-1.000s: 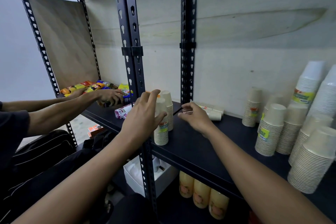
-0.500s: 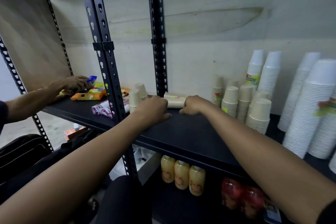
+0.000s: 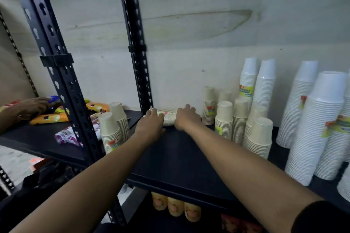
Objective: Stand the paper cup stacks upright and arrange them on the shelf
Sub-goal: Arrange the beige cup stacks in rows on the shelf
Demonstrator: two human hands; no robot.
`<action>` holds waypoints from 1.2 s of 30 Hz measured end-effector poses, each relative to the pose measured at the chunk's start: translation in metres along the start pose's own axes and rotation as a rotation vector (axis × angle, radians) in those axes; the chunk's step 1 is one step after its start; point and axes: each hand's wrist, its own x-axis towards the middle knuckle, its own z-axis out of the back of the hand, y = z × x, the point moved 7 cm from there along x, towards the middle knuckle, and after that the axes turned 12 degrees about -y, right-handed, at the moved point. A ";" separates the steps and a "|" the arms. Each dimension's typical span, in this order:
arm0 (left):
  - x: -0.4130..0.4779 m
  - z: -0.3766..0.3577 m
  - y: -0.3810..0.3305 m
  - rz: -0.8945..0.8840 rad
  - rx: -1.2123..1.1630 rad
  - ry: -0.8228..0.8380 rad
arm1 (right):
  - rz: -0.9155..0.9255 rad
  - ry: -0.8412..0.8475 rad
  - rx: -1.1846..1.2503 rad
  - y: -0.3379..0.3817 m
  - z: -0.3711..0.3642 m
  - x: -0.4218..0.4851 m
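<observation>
Cup stack [image 3: 169, 117], one, is lying sideways on the shelf [image 3: 170, 157], left hand [image 3: 151, 123] and right hand [image 3: 186, 118] clasping it; two upright stacks [image 3: 110, 132] are standing leftward.

Shop stockroom, metal shelf [image 3: 176, 164], cup stacks [image 3: 310, 130], snack packets [image 3: 49, 118]

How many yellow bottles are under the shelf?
3 yellow plastic bottles stand in a row below the black metal shelf: left one, middle one, right one. The shelf edge hides their tops, and more may sit behind.
</observation>
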 end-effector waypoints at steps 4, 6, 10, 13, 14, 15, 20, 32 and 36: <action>0.021 -0.012 0.005 -0.034 0.005 -0.005 | -0.008 -0.015 -0.025 0.002 0.004 0.040; 0.030 -0.021 0.006 -0.035 0.012 0.010 | 0.007 -0.015 -0.017 0.006 0.000 0.055; 0.036 -0.037 0.004 -0.014 0.012 0.039 | 0.040 0.049 -0.058 0.009 -0.013 0.073; 0.033 -0.043 0.005 0.012 0.016 -0.010 | 0.059 0.101 -0.080 0.008 -0.019 0.081; 0.032 -0.043 0.006 0.023 0.023 -0.036 | 0.068 0.119 -0.069 0.008 -0.022 0.083; 0.031 -0.044 0.007 0.030 0.033 -0.055 | 0.072 0.133 -0.051 0.007 -0.025 0.083; 0.024 -0.044 0.007 0.054 0.038 -0.097 | 0.029 0.135 0.063 -0.004 -0.033 0.081; -0.019 -0.007 0.048 0.417 -0.512 -0.414 | 0.147 -0.090 0.583 0.030 0.024 0.078; -0.027 -0.004 0.057 0.617 -0.669 -0.463 | 0.117 -0.140 0.772 0.044 0.036 0.078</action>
